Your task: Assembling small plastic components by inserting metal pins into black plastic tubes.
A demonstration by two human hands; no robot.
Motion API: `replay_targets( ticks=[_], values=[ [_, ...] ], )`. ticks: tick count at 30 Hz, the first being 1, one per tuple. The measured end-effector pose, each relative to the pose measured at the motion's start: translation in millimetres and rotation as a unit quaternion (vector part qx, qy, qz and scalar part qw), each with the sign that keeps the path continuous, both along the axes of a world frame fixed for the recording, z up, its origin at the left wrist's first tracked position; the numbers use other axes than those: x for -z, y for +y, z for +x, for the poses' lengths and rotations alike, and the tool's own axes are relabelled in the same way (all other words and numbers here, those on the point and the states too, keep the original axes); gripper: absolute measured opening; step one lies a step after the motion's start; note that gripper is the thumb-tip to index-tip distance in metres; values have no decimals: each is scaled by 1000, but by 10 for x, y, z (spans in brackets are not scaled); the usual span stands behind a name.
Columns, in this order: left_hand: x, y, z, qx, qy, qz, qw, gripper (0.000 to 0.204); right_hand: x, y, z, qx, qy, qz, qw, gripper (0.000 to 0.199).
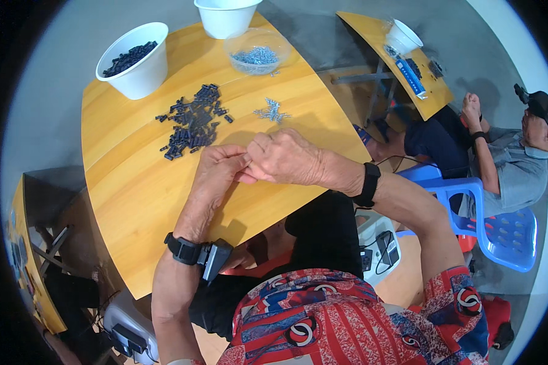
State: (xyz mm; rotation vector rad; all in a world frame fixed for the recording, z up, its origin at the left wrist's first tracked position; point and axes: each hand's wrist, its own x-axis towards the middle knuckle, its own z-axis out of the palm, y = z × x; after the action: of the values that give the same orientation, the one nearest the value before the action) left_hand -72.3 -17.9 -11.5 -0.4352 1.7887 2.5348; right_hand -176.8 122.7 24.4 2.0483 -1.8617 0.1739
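My left hand (pixel 221 167) and my right hand (pixel 285 157) meet above the near part of the wooden table, fingertips pinched together. Whatever sits between the fingers is hidden or too small to make out. Just beyond my left hand lies a loose heap of small black plastic pieces (pixel 192 125), short and cylinder-like. Past my right hand is a small pile of silvery screws (pixel 273 111).
A white tub (pixel 158 76) of black pieces stands far left on the table (pixel 146 207). Behind are a clear bowl (pixel 274 39) of silvery screws and another white tub (pixel 228 18). At right, a person (pixel 511 158) sits on a blue chair (pixel 510 240) by another table.
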Motion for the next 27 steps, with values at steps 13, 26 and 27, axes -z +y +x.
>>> replay_targets(
  ticks=[13, 26, 27],
  values=[
    [68, 18, -17, 33, 12, -40, 999, 17, 103, 84, 101, 29, -54, 11, 998, 25],
    [-1, 63, 7, -1, 18, -19, 1000, 21, -117, 461, -62, 92, -53, -180, 978, 11],
    [9, 51, 19, -19, 11, -3, 1000, 21, -239, 559, -161, 137, -112, -222, 959, 13]
  ],
)
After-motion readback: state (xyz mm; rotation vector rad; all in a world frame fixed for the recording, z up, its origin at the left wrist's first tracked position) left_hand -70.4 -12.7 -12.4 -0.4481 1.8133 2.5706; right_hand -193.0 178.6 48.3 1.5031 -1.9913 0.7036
